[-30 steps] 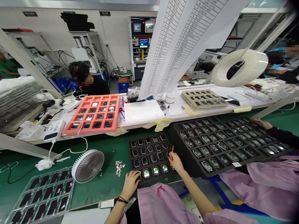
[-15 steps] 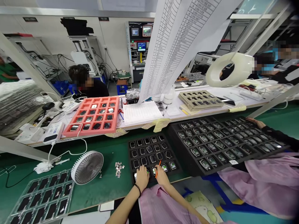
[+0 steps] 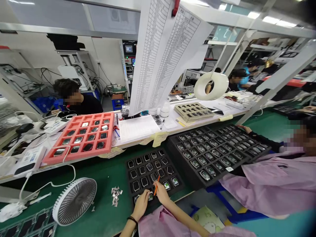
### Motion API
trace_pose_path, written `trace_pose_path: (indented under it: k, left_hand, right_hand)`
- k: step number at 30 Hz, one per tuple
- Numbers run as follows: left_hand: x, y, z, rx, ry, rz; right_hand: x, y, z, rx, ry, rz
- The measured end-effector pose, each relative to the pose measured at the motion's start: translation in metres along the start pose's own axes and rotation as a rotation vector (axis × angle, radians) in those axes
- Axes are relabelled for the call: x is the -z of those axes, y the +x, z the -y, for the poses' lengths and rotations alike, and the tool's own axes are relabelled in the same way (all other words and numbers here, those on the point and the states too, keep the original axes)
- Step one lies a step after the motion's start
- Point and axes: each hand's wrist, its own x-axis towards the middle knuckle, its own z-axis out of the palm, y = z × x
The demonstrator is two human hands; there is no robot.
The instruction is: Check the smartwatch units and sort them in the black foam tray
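A small black tray (image 3: pixel 138 161) of watch cases lies on the green bench in front of me. My left hand (image 3: pixel 141 204) rests with curled fingers on the tray's near row, over a watch case (image 3: pixel 150 197). My right hand (image 3: pixel 161 192) is closed on an orange stick tool (image 3: pixel 156 185), whose tip points into the tray. Two more cases with green screens (image 3: pixel 171 183) sit in the near row, to the right of my hands.
A large black tray (image 3: pixel 172 141) of watches is held by a co-worker in a pink coat (image 3: pixel 271 181) on my right. A white fan (image 3: pixel 74 200), small metal clips (image 3: pixel 116 192), a red tray (image 3: pixel 108 149) and hanging paper lists (image 3: pixel 163 49) surround the spot.
My head has turned, so the scene has shifted left and down. My right hand came from the tray's right side to beside my left hand at the near row.
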Motion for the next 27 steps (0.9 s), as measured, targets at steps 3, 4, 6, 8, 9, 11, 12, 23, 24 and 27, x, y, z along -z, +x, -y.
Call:
trace_pose_path:
  k: [3,4,6,8,9,11,12,23,24,27]
  left_hand:
    - [0.001,0.007,-0.001,0.047,-0.133,-0.035]
    - [0.003,0.010,-0.002,0.071,-0.178,-0.048]
    - [0.007,0.016,-0.006,0.120,-0.267,-0.068]
    - [0.014,0.022,-0.011,0.146,-0.337,-0.078]
    - [0.019,0.024,-0.015,0.149,-0.371,-0.082]
    - [0.029,0.027,-0.024,0.148,-0.475,-0.103]
    - [0.035,0.027,-0.030,0.147,-0.538,-0.118]
    - [0.083,0.007,-0.109,-0.109,-0.662,-0.195]
    - [0.089,0.002,-0.117,-0.121,-0.655,-0.193]
    - [0.106,-0.015,-0.141,-0.100,-0.615,-0.194]
  right_hand:
    - [-0.001,0.003,0.001,-0.030,0.015,0.010]
    - [0.000,0.003,0.001,-0.040,0.026,0.009]
    - [0.000,0.002,0.002,-0.058,0.056,-0.005]
    - [0.000,0.000,0.004,-0.075,0.103,-0.032]
    - [0.001,-0.001,0.006,-0.083,0.135,-0.048]
    - [0.004,-0.001,0.010,-0.103,0.214,-0.078]
    - [0.006,0.000,0.014,-0.115,0.262,-0.089]
    - [0.090,0.015,0.106,0.001,0.790,0.061]
    - [0.098,0.013,0.117,0.038,0.836,0.096]
    - [0.117,0.005,0.146,0.109,0.887,0.153]
